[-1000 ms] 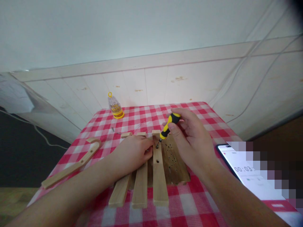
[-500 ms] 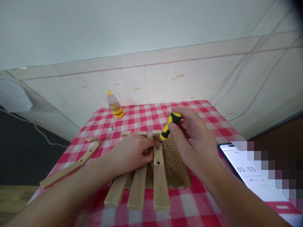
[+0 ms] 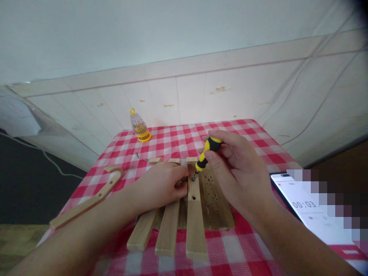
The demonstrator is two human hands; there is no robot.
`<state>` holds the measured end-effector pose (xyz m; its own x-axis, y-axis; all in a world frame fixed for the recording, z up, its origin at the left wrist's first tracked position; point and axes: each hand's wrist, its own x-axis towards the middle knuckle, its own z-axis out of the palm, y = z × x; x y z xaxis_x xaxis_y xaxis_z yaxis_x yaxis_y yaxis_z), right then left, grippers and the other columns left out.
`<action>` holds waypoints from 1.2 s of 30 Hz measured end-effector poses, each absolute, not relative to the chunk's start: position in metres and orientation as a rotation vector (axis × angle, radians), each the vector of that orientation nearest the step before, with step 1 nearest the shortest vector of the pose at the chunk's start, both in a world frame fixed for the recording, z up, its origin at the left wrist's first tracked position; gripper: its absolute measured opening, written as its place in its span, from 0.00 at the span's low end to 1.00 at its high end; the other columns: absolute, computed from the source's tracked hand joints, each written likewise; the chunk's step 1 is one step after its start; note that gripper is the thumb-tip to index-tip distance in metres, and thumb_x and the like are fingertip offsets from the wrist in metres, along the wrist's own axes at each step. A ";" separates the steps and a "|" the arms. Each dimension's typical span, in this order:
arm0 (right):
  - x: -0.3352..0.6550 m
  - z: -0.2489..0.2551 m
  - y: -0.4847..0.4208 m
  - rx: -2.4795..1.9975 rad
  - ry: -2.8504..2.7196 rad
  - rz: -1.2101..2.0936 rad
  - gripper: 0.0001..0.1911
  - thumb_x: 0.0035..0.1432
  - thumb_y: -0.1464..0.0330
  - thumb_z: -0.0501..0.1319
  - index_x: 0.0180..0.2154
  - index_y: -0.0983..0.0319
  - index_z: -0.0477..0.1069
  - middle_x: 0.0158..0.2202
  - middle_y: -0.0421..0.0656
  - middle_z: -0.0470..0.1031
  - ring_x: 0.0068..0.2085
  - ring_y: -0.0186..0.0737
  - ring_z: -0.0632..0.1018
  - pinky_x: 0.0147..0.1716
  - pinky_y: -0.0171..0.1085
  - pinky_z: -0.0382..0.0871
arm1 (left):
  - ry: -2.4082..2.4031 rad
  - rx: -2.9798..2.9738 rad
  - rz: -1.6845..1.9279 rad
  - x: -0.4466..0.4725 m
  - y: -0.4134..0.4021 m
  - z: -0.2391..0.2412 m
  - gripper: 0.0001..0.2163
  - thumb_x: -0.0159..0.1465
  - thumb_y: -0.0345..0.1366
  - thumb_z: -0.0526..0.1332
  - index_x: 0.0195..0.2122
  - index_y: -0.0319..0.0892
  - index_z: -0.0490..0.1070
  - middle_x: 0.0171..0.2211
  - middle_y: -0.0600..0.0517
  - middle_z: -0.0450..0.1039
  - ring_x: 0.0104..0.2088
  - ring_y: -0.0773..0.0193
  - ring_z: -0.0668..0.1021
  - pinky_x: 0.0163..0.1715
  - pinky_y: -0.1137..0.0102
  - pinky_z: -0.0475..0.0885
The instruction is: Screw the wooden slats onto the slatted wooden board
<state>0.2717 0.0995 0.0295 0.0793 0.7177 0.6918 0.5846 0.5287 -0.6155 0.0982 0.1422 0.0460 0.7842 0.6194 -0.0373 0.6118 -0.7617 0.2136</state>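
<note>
3 pale wooden strips lie side by side across a brown board dotted with small holes, and my right hand is closed around a yellow-and-black screwdriver, thumb and fingers wrapped on its handle; I hold it tilted, its tip down at the far hole of the right-hand strip, while the nearer hole shows bare. My left hand lies over the other 2 strips with its fingers bent at the left edge of that same strip, thumb and forefinger a little apart, though I cannot tell whether they pinch anything. To my left on the red-and-white checked cloth lies a hooked wooden piece with 2 holes; beyond my left hand are 2 small metal screws, and a clear bit container with a yellow base stands near the wall. Well to my right lies a lit phone, partly blurred out
</note>
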 end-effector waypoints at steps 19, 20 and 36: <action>0.272 0.047 0.090 -1.028 -1.775 -0.035 0.17 0.60 0.75 0.52 0.50 0.59 0.67 0.49 0.43 0.73 0.48 0.36 0.75 0.47 0.37 0.72 | 0.955 2.674 0.206 0.098 0.139 0.042 0.08 0.62 0.36 0.56 0.31 0.40 0.72 0.27 0.53 0.74 0.27 0.67 0.74 0.26 0.74 0.63; 0.272 0.047 0.090 -1.028 -1.774 -0.032 0.17 0.60 0.74 0.53 0.50 0.58 0.67 0.48 0.42 0.73 0.48 0.36 0.75 0.47 0.37 0.72 | 0.948 2.680 0.220 0.098 0.139 0.042 0.07 0.62 0.36 0.56 0.31 0.40 0.71 0.26 0.53 0.73 0.26 0.68 0.73 0.25 0.75 0.63; 0.272 0.054 0.089 -0.977 -1.854 0.029 0.15 0.59 0.73 0.55 0.48 0.57 0.68 0.48 0.44 0.72 0.51 0.38 0.72 0.48 0.39 0.71 | 1.007 2.687 0.170 0.100 0.140 0.039 0.09 0.62 0.35 0.54 0.29 0.39 0.71 0.26 0.52 0.73 0.26 0.67 0.74 0.25 0.74 0.64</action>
